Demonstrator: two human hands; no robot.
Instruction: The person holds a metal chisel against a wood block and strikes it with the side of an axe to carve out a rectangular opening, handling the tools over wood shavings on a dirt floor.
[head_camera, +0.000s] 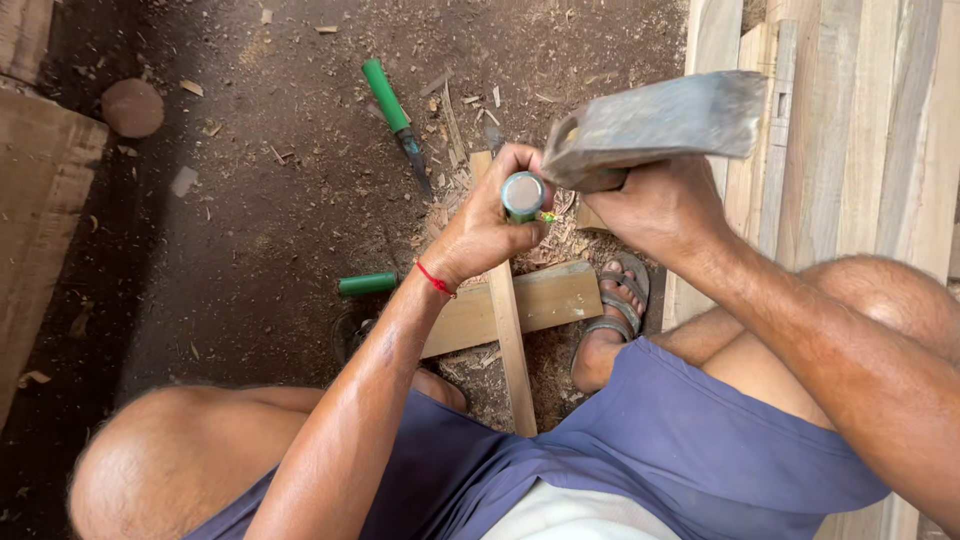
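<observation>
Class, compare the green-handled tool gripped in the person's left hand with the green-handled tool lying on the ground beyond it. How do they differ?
The held chisel stands nearly upright, its butt end facing the camera; the lying chisel rests flat on the dirt, seen along its full length.
The held chisel is wrapped by the left hand; the lying chisel is untouched.
The lying chisel's dark blade shows; the held chisel's blade is hidden.
Both have green handles.

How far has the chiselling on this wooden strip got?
Done: wood chips litter the ground. In hand: left hand holds an upright green-handled chisel on the narrow strip; right hand raises a metal block above it. Cut depth is hidden.
</observation>
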